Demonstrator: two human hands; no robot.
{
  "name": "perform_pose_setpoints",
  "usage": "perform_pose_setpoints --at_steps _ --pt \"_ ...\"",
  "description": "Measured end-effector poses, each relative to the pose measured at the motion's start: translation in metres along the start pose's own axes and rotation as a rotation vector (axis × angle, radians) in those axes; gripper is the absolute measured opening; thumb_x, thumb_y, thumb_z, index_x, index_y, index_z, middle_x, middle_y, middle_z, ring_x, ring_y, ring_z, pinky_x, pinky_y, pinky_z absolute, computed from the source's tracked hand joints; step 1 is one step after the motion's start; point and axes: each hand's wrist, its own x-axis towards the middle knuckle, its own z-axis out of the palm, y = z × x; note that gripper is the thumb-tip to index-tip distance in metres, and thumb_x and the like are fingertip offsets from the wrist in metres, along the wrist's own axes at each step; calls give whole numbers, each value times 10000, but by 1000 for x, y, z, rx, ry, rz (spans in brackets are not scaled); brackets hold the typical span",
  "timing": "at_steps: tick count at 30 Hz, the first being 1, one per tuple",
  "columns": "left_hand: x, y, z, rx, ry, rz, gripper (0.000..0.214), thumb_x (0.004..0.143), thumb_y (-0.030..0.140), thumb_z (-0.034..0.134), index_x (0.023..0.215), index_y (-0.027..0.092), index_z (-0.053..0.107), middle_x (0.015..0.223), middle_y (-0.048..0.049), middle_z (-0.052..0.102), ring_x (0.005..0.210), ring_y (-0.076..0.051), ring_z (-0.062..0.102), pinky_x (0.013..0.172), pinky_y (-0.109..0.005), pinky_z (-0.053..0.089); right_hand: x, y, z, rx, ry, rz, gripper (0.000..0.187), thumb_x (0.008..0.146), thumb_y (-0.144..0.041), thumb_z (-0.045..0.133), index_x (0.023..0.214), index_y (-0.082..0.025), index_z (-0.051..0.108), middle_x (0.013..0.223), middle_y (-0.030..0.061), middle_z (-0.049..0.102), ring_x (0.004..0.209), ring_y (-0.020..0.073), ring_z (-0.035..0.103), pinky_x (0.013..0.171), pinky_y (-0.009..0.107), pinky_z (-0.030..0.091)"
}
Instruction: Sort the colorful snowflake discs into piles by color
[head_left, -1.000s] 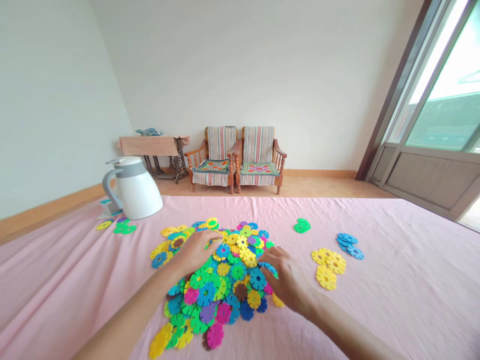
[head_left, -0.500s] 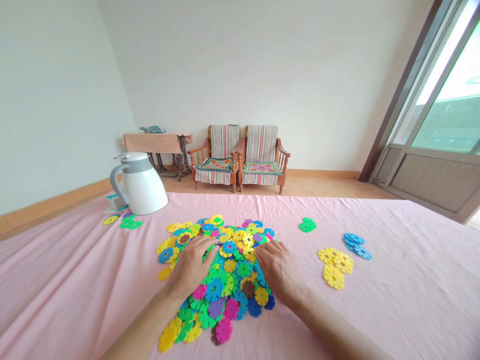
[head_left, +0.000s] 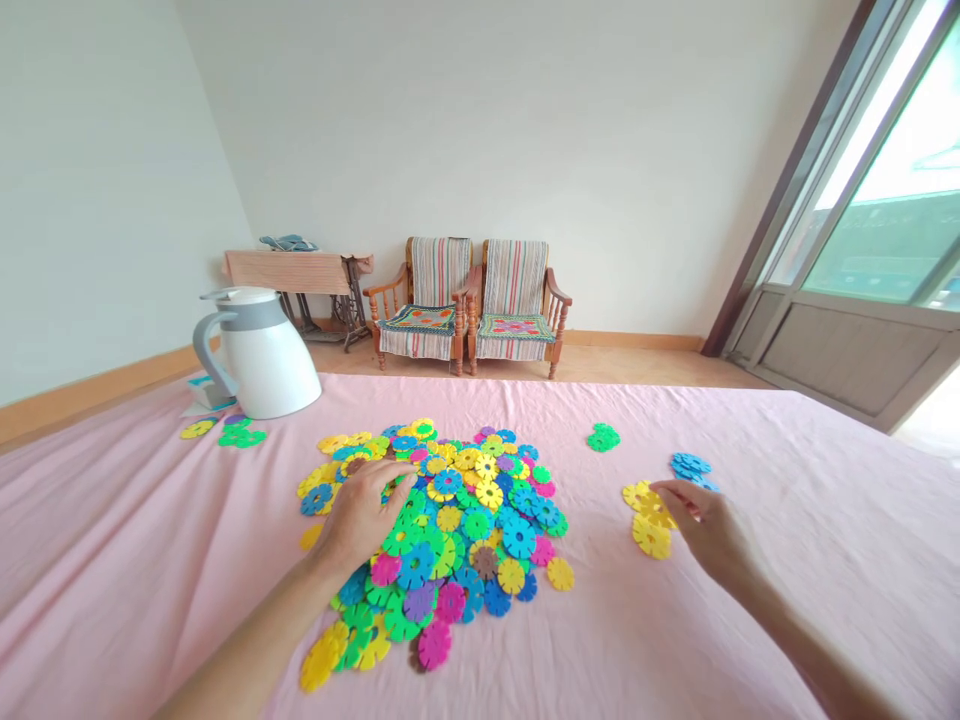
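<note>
So the left hand (head_left: 364, 515) is resting on the left side of a big pile of plastic discs (head_left: 469, 530), fingers loosely spread, on a pink surface (head_left: 150, 560). The right hand (head_left: 705, 530) has moved off the pile since earlier and now sits at the yellow discs (head_left: 651, 537) right of it; can't tell if it's pinching any.

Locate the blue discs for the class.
In the head view, the blue discs lie right of the main heap, just beyond the yellow discs and the right hand.
</note>
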Motion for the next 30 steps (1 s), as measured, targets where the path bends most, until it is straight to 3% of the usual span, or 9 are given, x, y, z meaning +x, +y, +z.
perform_pose_setpoints --at_steps 3,6,10,15,19,24,30 --pt "0 -3 1 5 -2 -7 304 899 381 449 945 211 696 953 -56 721 938 -228 640 834 -362 503 -4 14 0 -19 -10 39 334 824 -407 428 822 -212 699 763 34 720 681 210 662 632 309 469" --pt "-1 -6 1 8 -7 -13 302 901 375 445 957 212 693 959 -56 720 942 -228 638 841 -366 501 -6 8 -1 -54 40 66 333 830 -413 426 874 -224 696 911 48 713 786 231 658 695 342 454" --pt "-2 -6 2 13 11 -14 299 895 381 452 966 213 689 973 -58 718 951 -232 637 846 -368 502 -10 -26 5 -38 21 -50 306 863 -407 436 876 -236 690 892 44 695 818 225 635 741 343 440" --pt "-3 -10 6 2 -1 -11 283 891 373 465 956 207 685 983 -57 714 976 -233 632 881 -381 491 -20 -80 30 45 -154 -316 284 913 -310 424 876 -227 693 856 52 689 808 200 618 739 320 447" --pt "-4 -12 7 -3 2 -2 281 893 367 460 942 202 682 979 -63 714 967 -232 636 876 -379 497 -23 -105 46 7 -256 -432 279 933 -260 415 955 -247 693 941 52 692 888 202 597 799 339 432" --pt "-3 -11 6 5 3 8 280 889 372 470 952 198 681 974 -60 715 965 -229 637 865 -374 506 -25 -110 56 -68 -233 -421 203 889 -327 535 1008 -238 673 954 64 673 905 227 579 808 372 423" --pt "-2 -11 6 2 -13 -4 319 893 391 438 954 197 684 995 -69 715 976 -232 641 870 -382 514 -28 -106 62 -57 -181 -427 249 936 -266 445 1016 -253 681 964 55 670 875 195 571 786 318 432"
